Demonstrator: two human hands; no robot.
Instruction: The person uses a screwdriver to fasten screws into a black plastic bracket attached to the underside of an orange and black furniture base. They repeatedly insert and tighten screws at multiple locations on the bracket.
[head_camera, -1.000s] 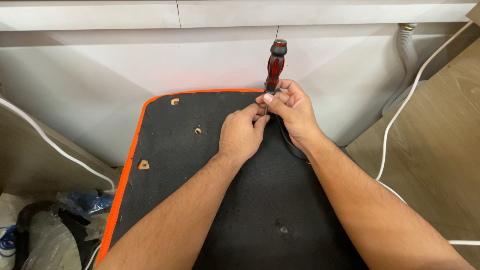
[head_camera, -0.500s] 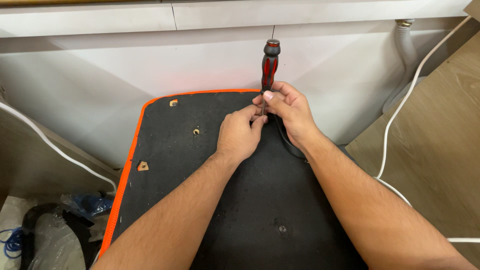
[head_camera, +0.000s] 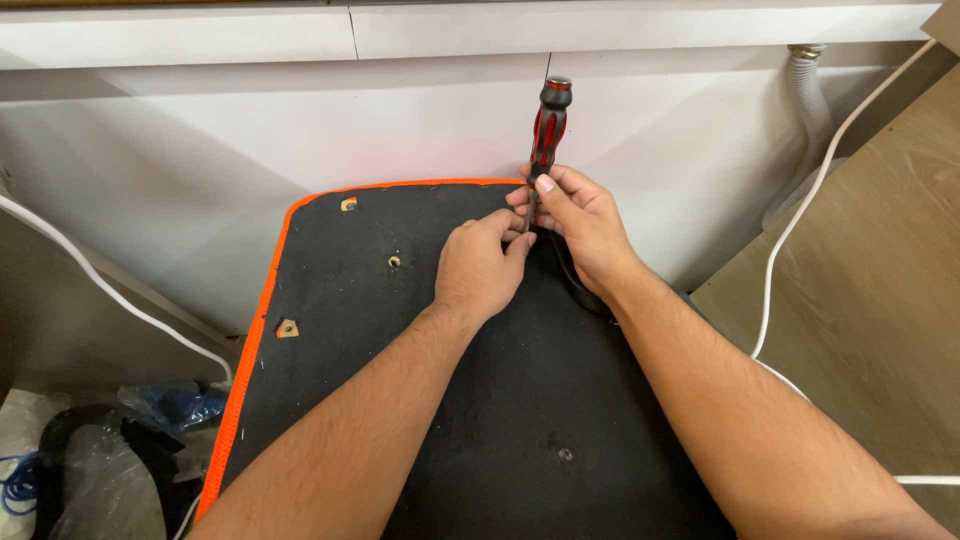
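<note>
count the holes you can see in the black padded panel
4: one at the top left by the orange edge, one left of the left hand, one at the left edge, one near the bottom. The hands may hide more.

I see open black fabric on the padded panel (head_camera: 480, 420) between my forearms and to the left, broken only by small holes (head_camera: 394, 261). Ahead, the white wall (head_camera: 300, 140) blocks any reach past the upright screwdriver (head_camera: 548, 125). A white cable (head_camera: 790, 240) crosses the wooden board (head_camera: 880, 300) on the right, and bagged clutter (head_camera: 100, 470) fills the lower left.
</note>
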